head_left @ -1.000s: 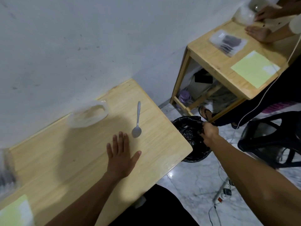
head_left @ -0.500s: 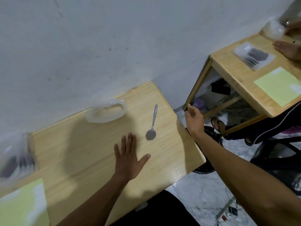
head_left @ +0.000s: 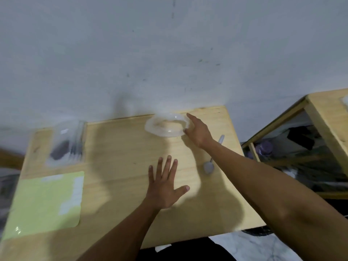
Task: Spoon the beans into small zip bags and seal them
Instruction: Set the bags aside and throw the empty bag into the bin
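Clear plastic bowl (head_left: pixel 165 125), smooth, round

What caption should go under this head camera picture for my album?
Right hand reaches a clear bowl while left hand rests flat on the table near a spoon.

A plain room: bare grey wall (head_left: pixel 169 53), two small wooden tables (head_left: pixel 122 147), marble floor (head_left: pixel 254 247).

Wooden table (head_left: pixel 122 147), bowl (head_left: pixel 166 125), spoon (head_left: pixel 209 167), bags (head_left: pixel 65 146), mat (head_left: pixel 43 204)
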